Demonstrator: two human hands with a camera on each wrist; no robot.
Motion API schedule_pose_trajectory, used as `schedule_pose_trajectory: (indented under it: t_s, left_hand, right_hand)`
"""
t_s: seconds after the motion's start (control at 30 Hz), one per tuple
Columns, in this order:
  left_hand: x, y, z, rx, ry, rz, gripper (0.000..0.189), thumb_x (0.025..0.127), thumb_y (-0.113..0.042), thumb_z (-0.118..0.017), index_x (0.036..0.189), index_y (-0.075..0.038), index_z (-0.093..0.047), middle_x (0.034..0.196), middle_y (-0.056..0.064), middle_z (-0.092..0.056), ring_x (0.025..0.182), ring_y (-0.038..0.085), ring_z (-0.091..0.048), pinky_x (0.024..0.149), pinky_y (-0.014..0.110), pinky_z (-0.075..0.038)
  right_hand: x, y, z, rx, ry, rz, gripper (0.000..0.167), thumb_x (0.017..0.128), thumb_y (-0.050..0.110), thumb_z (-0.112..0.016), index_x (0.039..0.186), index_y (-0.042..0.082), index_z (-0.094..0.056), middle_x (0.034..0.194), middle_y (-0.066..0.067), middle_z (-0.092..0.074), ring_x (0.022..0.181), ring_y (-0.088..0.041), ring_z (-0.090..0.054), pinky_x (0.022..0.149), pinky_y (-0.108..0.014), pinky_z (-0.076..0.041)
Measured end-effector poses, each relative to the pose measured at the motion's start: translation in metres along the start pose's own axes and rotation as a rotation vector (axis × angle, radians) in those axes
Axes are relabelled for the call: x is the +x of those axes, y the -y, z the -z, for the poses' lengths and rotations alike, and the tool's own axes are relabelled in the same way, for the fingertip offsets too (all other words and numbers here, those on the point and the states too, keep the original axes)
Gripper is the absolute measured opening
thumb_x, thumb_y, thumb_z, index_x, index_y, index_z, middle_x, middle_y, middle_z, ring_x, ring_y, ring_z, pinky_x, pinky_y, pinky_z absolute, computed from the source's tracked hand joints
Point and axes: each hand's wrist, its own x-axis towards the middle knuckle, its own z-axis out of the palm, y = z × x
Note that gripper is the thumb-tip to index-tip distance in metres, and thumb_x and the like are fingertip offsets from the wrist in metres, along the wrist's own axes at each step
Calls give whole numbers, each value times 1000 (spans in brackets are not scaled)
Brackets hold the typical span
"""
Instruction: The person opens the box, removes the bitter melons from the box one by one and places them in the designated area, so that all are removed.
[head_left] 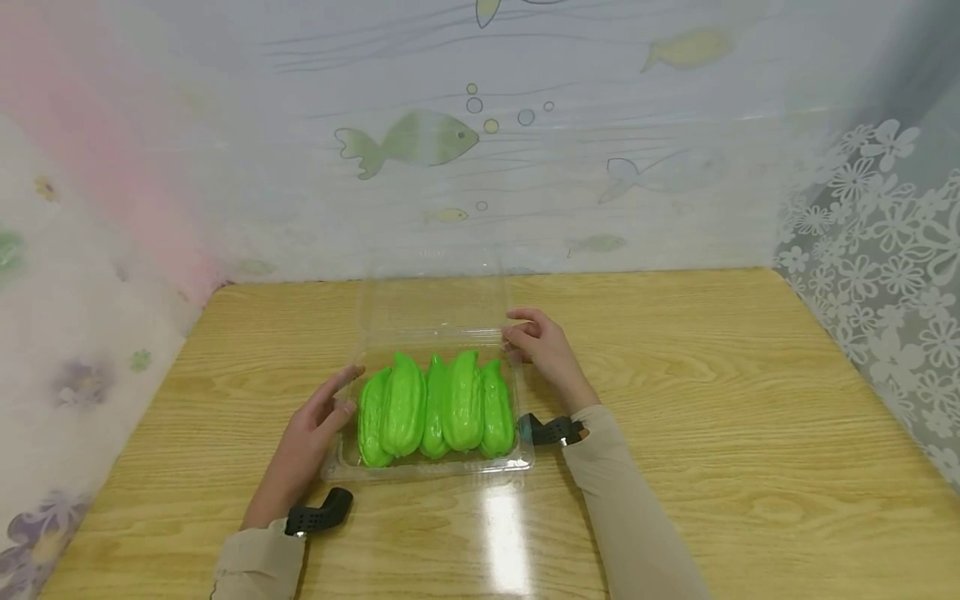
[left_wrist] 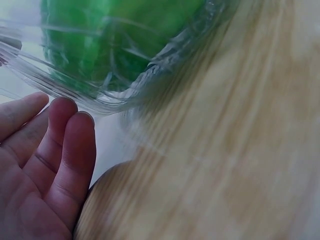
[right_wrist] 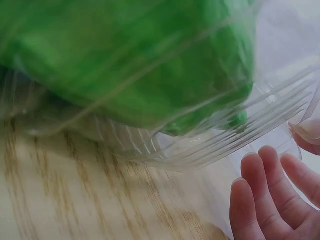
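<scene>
A pale wall printed with fish (head_left: 300,208) rises beyond a yellow wood-grain table (head_left: 675,433). Near the table's middle stands a clear rectangular plastic box (head_left: 431,472), its transparent hinged lid (head_left: 435,304) open on the far side, containing five glossy, bright-green, elongated ribbed pieces (head_left: 405,408) side by side. The left hand (head_left: 307,429) lies along the left wall, fingers extended and thumb apart. The right hand (head_left: 551,350) reaches to the far right corner, fingers slightly bent; whether they pinch the plastic cannot be told. The left-wrist view adds the palm and fingertips at the rim; the right-wrist view, fingertips beside ridged plastic. Only the head view shows the lid whole.
</scene>
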Motion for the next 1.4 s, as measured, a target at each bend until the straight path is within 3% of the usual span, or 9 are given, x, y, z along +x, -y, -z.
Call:
schedule_pose_trajectory:
  t_s: [0.23, 0.53, 0.8, 1.07, 1.4]
  left_hand:
    - [-3, -7, 0, 17, 4, 17, 43, 95, -23, -44, 137, -25, -35, 137, -7, -37, 92, 18, -50, 79, 18, -39]
    - [-6, -30, -2, 23, -3, 17, 44, 96, -18, -43, 138, -12, -34, 138, 4, -37, 92, 26, -50, 79, 17, -38]
    - [-6, -31, -2, 31, 3, 22, 43, 96, -21, -43, 137, -12, -34, 139, 2, -36, 92, 18, -51, 80, 18, -39]
    - [-4, -33, -1, 36, 8, 16, 45, 96, -20, -43, 139, -12, -32, 139, 3, -36, 94, 26, -49, 80, 16, -37]
    - [-3, -33, 0, 43, -6, 28, 46, 95, -25, -44, 138, -14, -33, 138, 2, -38, 96, 25, -49, 81, 16, -37]
  right_hand:
    - [0, 1, -1, -1, -2, -8, 40, 87, 22, -60, 121, 6, -48, 98, -15, -60, 82, -20, -61, 69, -32, -50]
    - [1, 1, 0, 8, -2, -23, 40, 86, 21, -60, 121, 5, -49, 98, -15, -60, 82, -20, -60, 69, -32, -50]
    - [1, 0, 0, -1, 0, -27, 41, 86, 23, -60, 121, 5, -49, 98, -14, -60, 83, -20, -60, 70, -31, -49]
    - [-7, 18, 2, -15, 39, -58, 44, 88, 20, -58, 125, 1, -46, 105, -20, -58, 84, -19, -60, 71, -30, -48]
    - [0, 5, 5, -55, 37, -45, 47, 86, 31, -60, 125, 8, -47, 105, -12, -60, 89, -20, -60, 74, -33, -48]
